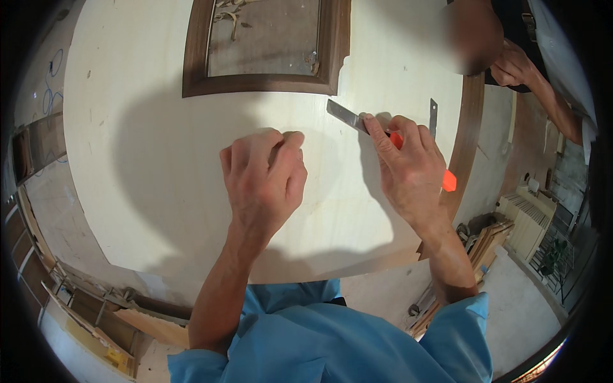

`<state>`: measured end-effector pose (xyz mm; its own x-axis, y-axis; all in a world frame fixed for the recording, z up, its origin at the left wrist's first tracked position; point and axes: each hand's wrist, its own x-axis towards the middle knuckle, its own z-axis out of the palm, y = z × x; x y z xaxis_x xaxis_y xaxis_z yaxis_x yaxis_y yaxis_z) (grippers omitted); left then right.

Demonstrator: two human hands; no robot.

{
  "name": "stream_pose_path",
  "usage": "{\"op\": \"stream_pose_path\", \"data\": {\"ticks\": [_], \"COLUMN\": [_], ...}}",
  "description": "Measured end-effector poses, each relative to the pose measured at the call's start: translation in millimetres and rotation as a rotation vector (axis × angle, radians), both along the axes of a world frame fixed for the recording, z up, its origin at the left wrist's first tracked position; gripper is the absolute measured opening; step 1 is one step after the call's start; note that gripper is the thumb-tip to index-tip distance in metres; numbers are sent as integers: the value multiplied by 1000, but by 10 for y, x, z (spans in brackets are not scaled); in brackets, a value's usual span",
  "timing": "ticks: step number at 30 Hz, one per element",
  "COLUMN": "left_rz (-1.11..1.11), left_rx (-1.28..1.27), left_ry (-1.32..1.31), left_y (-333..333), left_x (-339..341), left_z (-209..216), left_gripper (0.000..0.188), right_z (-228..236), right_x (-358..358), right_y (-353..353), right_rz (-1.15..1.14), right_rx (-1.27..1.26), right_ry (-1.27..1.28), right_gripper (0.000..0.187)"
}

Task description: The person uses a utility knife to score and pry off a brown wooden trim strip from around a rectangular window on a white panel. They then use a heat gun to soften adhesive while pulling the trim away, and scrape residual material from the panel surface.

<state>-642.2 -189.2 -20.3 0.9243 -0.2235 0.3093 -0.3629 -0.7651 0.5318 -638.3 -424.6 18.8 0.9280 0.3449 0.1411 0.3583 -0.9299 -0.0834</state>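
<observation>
My right hand [412, 163] is closed round a snap-off utility knife with an orange handle [450, 181]. Its long blade [347, 116] is out and points to the far left, toward a corner of a dark brown wooden frame [262, 85]. My thumb and forefinger press near the base of the blade. To the left, my left hand [265, 169] hovers over or rests on the pale board, fingers curled in and pinched together. Whatever those fingertips may hold is hidden. A thin metal strip with a hole [433, 113] lies just beyond my right hand, its lower end covered.
A large pale board [159, 223] forms the work surface, with a brown wooden edge [469, 127] at its right. Curled shavings [231, 19] lie inside the frame. Another person's hand [513, 64] is at the far right. Wood pieces [488, 246] lie lower right.
</observation>
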Motion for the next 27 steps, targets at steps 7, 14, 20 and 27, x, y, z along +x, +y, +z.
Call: {"op": "stream_pose_path", "data": {"ticks": [7, 14, 20, 27], "left_rz": [-66, -49, -46, -43], "left_rx": [107, 172, 205, 206], "left_ry": [-116, -110, -112, -40], "left_y": [-274, -342, -370, -378], "left_x": [81, 104, 113, 89], "left_z": [-47, -82, -79, -61], "left_gripper": [38, 35, 34, 37], "right_z": [-71, -86, -35, -123], "right_x": [45, 169, 224, 241], "right_y": [-55, -136, -190, -161], "right_rz": [27, 94, 126, 77], "right_rx": [-28, -53, -87, -42], "right_ry": [-11, -19, 16, -33], "right_gripper": [55, 57, 56, 53]}}
